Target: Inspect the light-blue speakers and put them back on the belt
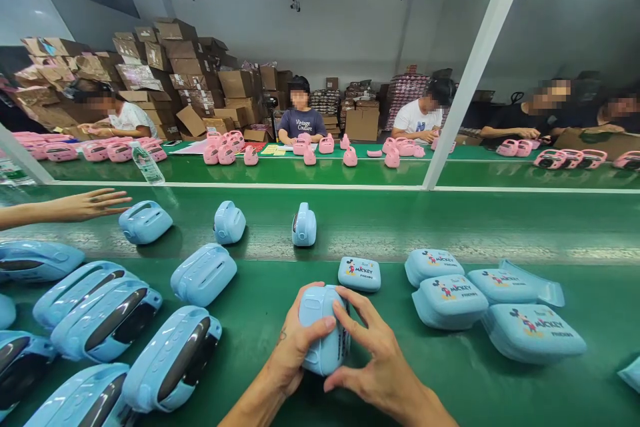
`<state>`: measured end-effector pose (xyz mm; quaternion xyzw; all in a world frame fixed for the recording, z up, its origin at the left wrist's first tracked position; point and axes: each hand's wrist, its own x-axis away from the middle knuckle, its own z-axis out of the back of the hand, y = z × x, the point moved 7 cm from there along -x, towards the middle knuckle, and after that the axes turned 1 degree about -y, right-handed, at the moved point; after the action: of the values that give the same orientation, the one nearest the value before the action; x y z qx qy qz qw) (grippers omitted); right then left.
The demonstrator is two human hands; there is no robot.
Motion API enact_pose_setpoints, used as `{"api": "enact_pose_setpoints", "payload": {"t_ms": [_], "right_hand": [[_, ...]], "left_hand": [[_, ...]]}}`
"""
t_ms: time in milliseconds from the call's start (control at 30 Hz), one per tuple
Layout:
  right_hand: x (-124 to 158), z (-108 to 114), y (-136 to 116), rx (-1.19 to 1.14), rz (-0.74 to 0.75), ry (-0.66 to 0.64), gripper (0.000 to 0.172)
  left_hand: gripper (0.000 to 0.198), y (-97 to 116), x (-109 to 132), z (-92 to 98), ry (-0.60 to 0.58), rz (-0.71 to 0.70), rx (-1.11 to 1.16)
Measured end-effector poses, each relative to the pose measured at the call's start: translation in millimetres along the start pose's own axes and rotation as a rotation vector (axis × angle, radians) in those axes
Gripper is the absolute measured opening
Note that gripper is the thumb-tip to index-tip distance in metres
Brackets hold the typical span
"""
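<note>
Low in the middle, both hands are around a glossy light-blue plastic housing held above the green table. My left hand wraps its left side, thumb across the front. My right hand grips the right side, fingers at the top and thumb at the bottom edge. Dark marks, partly hidden by the fingers, show on that right side. Just beyond lies a blue panel printed with a cartoon mouse and "Mickey Friends". Several like panels lie stacked to the right, and blue housings with dark fronts crowd the left.
Several blue housings stand on the green belt ahead. A co-worker's hand reaches in from the left beside one. Across a white frame, people sit at a bench with pink housings. A plastic bottle leans at left; cartons rise behind.
</note>
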<state>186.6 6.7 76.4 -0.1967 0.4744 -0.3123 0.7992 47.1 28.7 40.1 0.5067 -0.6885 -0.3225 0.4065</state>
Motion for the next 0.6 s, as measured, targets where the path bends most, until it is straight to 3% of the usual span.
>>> {"api": "enact_pose_setpoints", "payload": {"t_ms": [233, 300, 400, 500, 600], "right_hand": [[3.9, -11.1, 11.1, -0.081, -0.108, -0.06, 0.102], [7.7, -11.0, 22.2, -0.158, -0.214, 0.005, 0.101], [14.2, -13.5, 41.8, -0.476, -0.43, 0.164, 0.088], [11.9, -32.3, 46.2, -0.934, -0.561, 0.077, 0.076], [7.4, -21.2, 51.4, -0.951, -0.584, 0.165, 0.083]], "left_hand": [[0.074, -6.4, 0.5, -0.3, 0.021, 0.068, 0.11], [0.078, -12.0, -1.8, 3.0, 0.003, 0.076, 0.174], [0.085, -13.3, -6.4, 12.8, -0.035, 0.017, 0.241], [0.089, -4.1, -12.3, 18.6, -0.141, -0.068, 0.167], [0.086, 9.0, -17.0, 15.7, -0.255, -0.137, 0.006]]}}
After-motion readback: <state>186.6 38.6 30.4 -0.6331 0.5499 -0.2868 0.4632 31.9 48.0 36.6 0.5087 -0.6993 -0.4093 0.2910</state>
